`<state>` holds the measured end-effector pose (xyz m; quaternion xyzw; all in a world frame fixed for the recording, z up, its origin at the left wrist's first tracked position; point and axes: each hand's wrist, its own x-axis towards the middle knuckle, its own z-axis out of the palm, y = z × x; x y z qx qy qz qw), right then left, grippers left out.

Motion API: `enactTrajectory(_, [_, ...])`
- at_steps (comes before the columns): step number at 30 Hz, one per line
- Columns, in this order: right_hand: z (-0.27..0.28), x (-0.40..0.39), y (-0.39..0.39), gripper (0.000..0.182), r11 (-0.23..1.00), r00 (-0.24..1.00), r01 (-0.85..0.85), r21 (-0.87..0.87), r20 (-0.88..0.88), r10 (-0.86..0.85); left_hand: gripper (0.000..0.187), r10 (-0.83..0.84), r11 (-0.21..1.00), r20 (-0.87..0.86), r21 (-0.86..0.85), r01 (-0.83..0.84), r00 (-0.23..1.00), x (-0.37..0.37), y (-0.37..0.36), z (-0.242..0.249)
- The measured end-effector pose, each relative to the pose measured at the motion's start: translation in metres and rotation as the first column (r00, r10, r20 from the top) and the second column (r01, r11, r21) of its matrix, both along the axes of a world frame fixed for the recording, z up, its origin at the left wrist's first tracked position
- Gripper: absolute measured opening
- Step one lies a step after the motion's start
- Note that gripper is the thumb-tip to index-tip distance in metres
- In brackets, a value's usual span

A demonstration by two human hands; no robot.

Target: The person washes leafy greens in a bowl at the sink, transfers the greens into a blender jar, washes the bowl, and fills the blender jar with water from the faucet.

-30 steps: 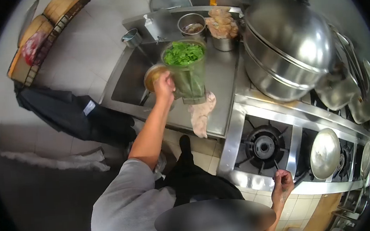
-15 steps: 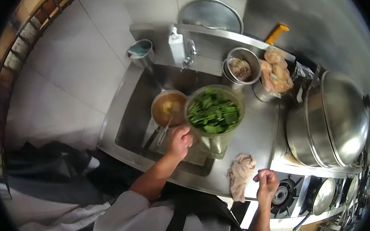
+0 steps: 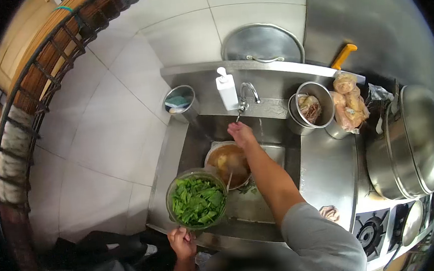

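Note:
My left hand point(image 3: 182, 242) is closed on the handle of a clear container point(image 3: 169, 204) full of cut leafy greens point(image 3: 200, 199), held over the sink's left front edge. Across the basin stretches my right arm. The fingers of my right hand point(image 3: 241, 133) are bent in at the faucet lever point(image 3: 238, 118), below the curved faucet point(image 3: 249, 90). Between the hands, a pot point(image 3: 213, 153) of brownish liquid with pale yellow pieces sits in the sink point(image 3: 187, 142). A spoon-like handle point(image 3: 229, 179) leans out of it, and the right forearm overlaps its right rim.
Behind the sink stands a white pump bottle point(image 3: 227, 92); a metal cup point(image 3: 182, 110) holding sponges is left of it. To the right are a metal bowl point(image 3: 323, 95), bagged food point(image 3: 348, 106), a large domed steamer point(image 3: 403, 142) and a burner point(image 3: 369, 233). A crumpled cloth point(image 3: 329, 213) lies beside my arm.
The container of greens has moved left, from the sink's right side to its left front, in my left hand. My right hand has gone from near the cloth to the faucet lever.

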<state>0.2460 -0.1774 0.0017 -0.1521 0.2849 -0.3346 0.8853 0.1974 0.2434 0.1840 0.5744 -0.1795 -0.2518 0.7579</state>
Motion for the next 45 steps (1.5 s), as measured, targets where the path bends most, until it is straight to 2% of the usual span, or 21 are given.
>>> enactTrajectory(1, [-0.009,0.013,-0.006,0.060,0.978,0.971,0.118,0.172,0.185,-0.150,0.032,0.100,0.995,-0.077,0.021,-0.099,0.992,0.000,0.002,-0.003])
enactTrajectory(2, [-0.010,0.016,-0.008,0.055,0.961,0.953,0.169,0.220,0.214,-0.217,0.031,0.206,0.979,-0.156,0.045,-0.201,0.966,0.001,0.003,-0.006])
enactTrajectory(3, [-0.013,0.015,-0.010,0.055,0.964,0.956,0.162,0.213,0.209,-0.207,0.031,0.213,0.977,-0.164,0.040,-0.209,0.963,0.002,0.005,-0.010])
enactTrajectory(6, [-0.017,0.003,-0.012,0.056,0.829,0.820,0.454,0.328,0.211,-0.532,0.024,0.168,0.986,-0.204,0.016,-0.169,0.964,0.003,0.003,-0.024])
enactTrajectory(7, [-0.020,-0.006,-0.009,0.056,0.829,0.821,0.454,0.327,0.207,-0.532,0.025,0.217,0.976,-0.217,0.071,-0.206,0.952,0.002,0.000,-0.028])
enactTrajectory(9, [-0.041,-0.030,-0.005,0.053,0.901,0.844,0.429,0.070,0.325,-0.427,0.025,0.258,0.964,-0.236,0.123,-0.235,0.937,0.003,-0.006,-0.023])
enactTrajectory(10, [-0.003,-0.058,0.019,0.048,0.888,0.860,0.407,0.213,0.238,-0.451,0.028,0.226,0.971,-0.238,0.135,-0.198,0.945,0.003,-0.014,-0.015])
enactTrajectory(13, [-0.004,-0.132,0.050,0.038,0.996,0.971,0.079,-0.041,-0.221,-0.086,0.032,0.220,0.975,-0.223,0.084,-0.206,0.950,0.008,-0.032,-0.037])
enactTrajectory(15, [-0.005,-0.177,0.079,0.042,0.959,0.865,-0.208,-0.192,-0.493,0.089,0.032,-0.021,0.999,-0.200,-0.046,0.013,0.980,0.016,-0.050,-0.047])
enactTrajectory(16, [0.006,-0.196,0.092,0.048,0.909,0.804,-0.329,-0.255,-0.581,0.128,0.034,-0.027,1.000,-0.186,-0.003,0.027,0.982,0.016,-0.063,-0.048])
enactTrajectory(19, [0.088,-0.225,0.133,0.067,0.905,0.820,-0.361,-0.225,-0.538,0.194,0.038,-0.056,0.977,-0.134,0.197,0.082,0.989,0.015,-0.110,-0.060])
enactTrajectory(22, [0.151,-0.233,0.143,0.078,0.879,0.800,-0.401,-0.257,-0.567,0.199,0.035,-0.167,0.960,-0.040,0.223,0.172,0.985,0.016,-0.151,-0.092])
enactTrajectory(25, [0.162,-0.230,0.119,0.072,0.818,0.705,-0.514,-0.260,-0.672,0.230,0.033,-0.199,0.965,-0.041,0.166,0.203,0.979,0.011,-0.183,-0.104])
enactTrajectory(29, [0.173,-0.221,0.097,0.039,0.870,0.707,-0.378,-0.317,-0.706,0.050,0.031,-0.261,0.962,0.011,0.084,0.260,0.965,0.006,-0.212,-0.107])
enactTrajectory(32, [0.178,-0.212,0.086,0.037,0.869,0.701,-0.313,-0.383,-0.710,-0.060,0.028,-0.272,0.956,-0.174,0.060,0.286,0.946,0.006,-0.234,-0.110])
enactTrajectory(36, [0.177,-0.207,0.066,0.031,0.867,0.736,-0.283,-0.410,-0.672,-0.077,0.028,-0.322,0.943,-0.118,0.052,0.330,0.939,0.014,-0.252,-0.110])
enactTrajectory(40, [0.160,-0.205,0.054,0.030,0.889,0.767,-0.226,-0.399,-0.636,-0.090,0.038,-0.402,0.876,-0.230,0.185,0.445,0.886,0.021,-0.258,-0.071])
enactTrajectory(41, [0.160,-0.203,0.053,0.030,0.888,0.767,-0.226,-0.399,-0.635,-0.090,0.047,-0.419,0.848,-0.296,0.210,0.487,0.858,0.023,-0.263,-0.060])
enactTrajectory(42, [0.159,-0.202,0.054,0.031,0.889,0.758,-0.213,-0.405,-0.642,-0.111,0.076,-0.446,0.807,-0.203,0.330,0.490,0.872,0.025,-0.268,-0.059])
enactTrajectory(43, [0.158,-0.201,0.055,0.031,0.890,0.749,-0.199,-0.410,-0.650,-0.132,0.076,-0.446,0.805,-0.205,0.334,0.490,0.872,0.028,-0.272,-0.055])
enactTrajectory(45, [0.156,-0.197,0.057,0.032,0.876,0.711,-0.223,-0.428,-0.686,-0.154,0.090,-0.481,0.546,-0.296,0.635,0.546,0.825,0.030,-0.277,-0.049])
